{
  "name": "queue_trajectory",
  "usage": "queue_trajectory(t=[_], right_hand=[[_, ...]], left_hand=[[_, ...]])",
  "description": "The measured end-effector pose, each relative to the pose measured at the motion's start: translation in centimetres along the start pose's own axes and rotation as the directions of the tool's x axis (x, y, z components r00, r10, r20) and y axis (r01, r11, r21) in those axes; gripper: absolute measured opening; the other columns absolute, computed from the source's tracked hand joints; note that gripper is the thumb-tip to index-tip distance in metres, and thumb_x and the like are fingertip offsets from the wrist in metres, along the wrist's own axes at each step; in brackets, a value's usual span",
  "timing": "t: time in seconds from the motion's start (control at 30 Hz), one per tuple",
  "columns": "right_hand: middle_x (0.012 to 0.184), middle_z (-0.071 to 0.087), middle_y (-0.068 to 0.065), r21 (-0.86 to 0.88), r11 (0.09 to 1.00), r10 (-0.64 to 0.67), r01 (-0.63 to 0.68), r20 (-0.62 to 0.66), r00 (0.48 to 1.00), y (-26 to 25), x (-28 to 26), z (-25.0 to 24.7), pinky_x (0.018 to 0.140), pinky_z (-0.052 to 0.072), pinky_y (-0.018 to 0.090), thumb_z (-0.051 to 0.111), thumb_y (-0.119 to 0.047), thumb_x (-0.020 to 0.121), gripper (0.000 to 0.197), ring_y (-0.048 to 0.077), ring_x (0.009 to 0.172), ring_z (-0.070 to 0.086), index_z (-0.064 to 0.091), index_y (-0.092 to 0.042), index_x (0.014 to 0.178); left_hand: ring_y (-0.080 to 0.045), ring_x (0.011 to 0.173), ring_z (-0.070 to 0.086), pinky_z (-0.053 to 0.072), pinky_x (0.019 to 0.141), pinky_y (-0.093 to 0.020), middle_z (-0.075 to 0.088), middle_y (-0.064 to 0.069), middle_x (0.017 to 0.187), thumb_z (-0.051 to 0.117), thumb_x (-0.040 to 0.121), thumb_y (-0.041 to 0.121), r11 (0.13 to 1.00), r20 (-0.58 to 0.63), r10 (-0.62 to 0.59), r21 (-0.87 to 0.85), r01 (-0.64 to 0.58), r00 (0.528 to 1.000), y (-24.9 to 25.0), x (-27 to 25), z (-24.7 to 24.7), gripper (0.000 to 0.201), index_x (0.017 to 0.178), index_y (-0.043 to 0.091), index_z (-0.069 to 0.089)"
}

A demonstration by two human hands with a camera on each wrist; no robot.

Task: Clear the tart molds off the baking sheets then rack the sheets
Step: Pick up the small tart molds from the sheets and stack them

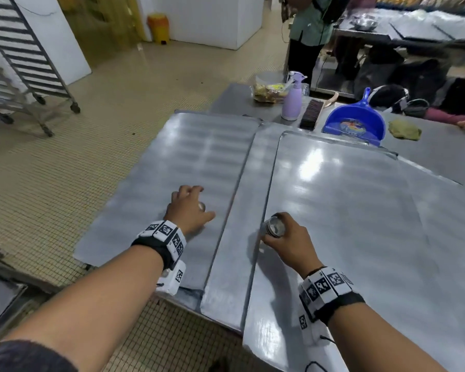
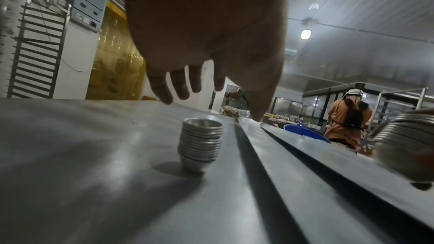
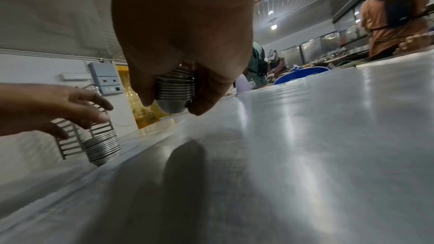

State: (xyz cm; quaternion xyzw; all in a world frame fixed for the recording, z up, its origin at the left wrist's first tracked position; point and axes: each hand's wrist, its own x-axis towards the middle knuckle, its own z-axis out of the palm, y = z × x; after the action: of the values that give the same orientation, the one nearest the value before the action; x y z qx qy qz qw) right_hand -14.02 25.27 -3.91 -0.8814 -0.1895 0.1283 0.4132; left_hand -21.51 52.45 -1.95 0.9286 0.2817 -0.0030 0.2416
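Observation:
A stack of nested metal tart molds [image 2: 199, 144] stands upright on the left baking sheet [image 1: 193, 151]. My left hand [image 1: 191, 208] hovers just over it with spread, relaxed fingers and does not touch it in the left wrist view. My right hand [image 1: 282, 237] grips a second stack of tart molds [image 1: 273, 225] by its sides, tilted, just above the near left part of the right baking sheet [image 1: 346, 197]. The right wrist view shows this held stack [image 3: 175, 90] between thumb and fingers, clear of the sheet. A third sheet [image 1: 242, 237] lies between and under the two.
A wheeled sheet rack [image 1: 24, 63] stands on the floor at the far left. Behind the sheets are a purple spray bottle [image 1: 291, 99], a brush [image 1: 310, 114], a blue dustpan [image 1: 356, 120] and a green cloth [image 1: 404, 128]. Other people stand beyond the table.

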Motion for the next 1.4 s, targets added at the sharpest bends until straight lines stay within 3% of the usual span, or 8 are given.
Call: queue_trajectory(t=[0.1,0.17,0.3,0.4,0.53,0.83,1.17,1.4], right_hand=[[0.097,0.069,-0.008,-0.006,0.999,0.051,-0.051,-0.037,0.998,0.2,-1.1,0.0,0.078,0.053,0.032,0.08,-0.035,0.073,0.043,0.015,0.091,0.065,0.056,-0.033,0.11],[0.102,0.069,-0.007,-0.009,0.996,0.083,-0.084,-0.055,0.995,0.4,-2.0,-0.2,0.084,0.053,0.037,0.08,-0.035,0.073,0.049,0.017,0.096,0.064,0.056,-0.032,0.116],[0.108,0.069,-0.002,-0.014,0.99,0.138,-0.139,-0.073,0.988,0.9,-3.6,-1.4,0.085,0.052,0.033,0.079,-0.032,0.075,0.056,0.018,0.099,0.063,0.054,-0.029,0.125],[0.104,0.068,-0.005,-0.007,0.987,0.16,-0.161,-0.087,0.983,1.0,-4.5,-2.7,0.079,0.049,0.028,0.079,-0.032,0.075,0.049,0.017,0.096,0.064,0.056,-0.03,0.118],[0.103,0.067,-0.005,0.045,0.983,0.181,-0.176,-0.134,0.974,1.2,-4.8,-4.6,0.078,0.048,0.026,0.082,-0.033,0.074,0.049,0.015,0.094,0.063,0.058,-0.028,0.117],[0.105,0.067,-0.001,0.085,0.977,0.209,-0.193,-0.28,0.937,4.9,-8.0,-12.4,0.08,0.051,0.031,0.08,-0.034,0.076,0.048,0.019,0.095,0.063,0.056,-0.028,0.117],[0.11,0.065,-0.001,0.085,0.956,0.294,-0.282,-0.324,0.899,15.6,-18.3,-24.3,0.072,0.04,0.027,0.075,-0.033,0.079,0.049,0.018,0.092,0.058,0.051,-0.026,0.121],[0.124,0.063,0.001,0.059,0.907,0.41,-0.417,-0.351,0.842,22.8,-26.4,-30.5,0.088,0.045,0.033,0.075,-0.035,0.078,0.055,0.023,0.112,0.058,0.051,-0.026,0.127]], left_hand=[[-0.035,0.129,0.046,0.044,0.106,-0.041,0.043,-0.011,0.143,0.081,0.073,0.041,0.991,0.197,0.034,0.118,-0.058,0.98,-1.5,2.0,0.9,0.082,0.144,0.025,0.043],[-0.036,0.116,0.057,0.049,0.097,-0.037,0.052,-0.015,0.132,0.078,0.075,0.034,0.976,0.284,0.052,0.19,-0.109,0.957,-1.8,2.8,1.5,0.071,0.138,0.023,0.047],[-0.036,0.093,0.061,0.045,0.076,-0.031,0.062,-0.016,0.111,0.07,0.081,0.024,0.973,0.274,0.071,0.195,-0.127,0.959,-1.7,3.4,1.6,0.044,0.12,0.017,0.051],[-0.035,0.088,0.061,0.048,0.073,-0.032,0.065,-0.015,0.104,0.072,0.078,0.026,0.978,0.245,0.094,0.156,-0.135,0.965,-0.7,3.6,0.9,0.04,0.111,0.016,0.052],[-0.031,0.09,0.06,0.047,0.073,-0.032,0.065,-0.008,0.1,0.077,0.077,0.027,0.962,0.162,0.263,0.025,-0.27,0.951,4.1,3.3,-0.5,0.042,0.111,0.016,0.054],[-0.019,0.09,0.062,0.052,0.077,-0.032,0.064,0.004,0.101,0.076,0.078,0.031,0.796,0.311,0.597,-0.12,-0.593,0.739,20.4,-3.0,4.4,0.045,0.117,0.024,0.054],[-0.02,0.09,0.06,0.049,0.074,-0.032,0.062,0.003,0.101,0.075,0.079,0.029,0.677,0.418,0.714,-0.206,-0.707,0.562,34.9,-15.5,15.7,0.042,0.114,0.019,0.053],[-0.023,0.094,0.059,0.051,0.079,-0.036,0.063,-0.004,0.107,0.076,0.08,0.03,0.604,0.47,0.755,-0.226,-0.764,0.458,42.7,-23.3,22.7,0.046,0.116,0.016,0.053]])
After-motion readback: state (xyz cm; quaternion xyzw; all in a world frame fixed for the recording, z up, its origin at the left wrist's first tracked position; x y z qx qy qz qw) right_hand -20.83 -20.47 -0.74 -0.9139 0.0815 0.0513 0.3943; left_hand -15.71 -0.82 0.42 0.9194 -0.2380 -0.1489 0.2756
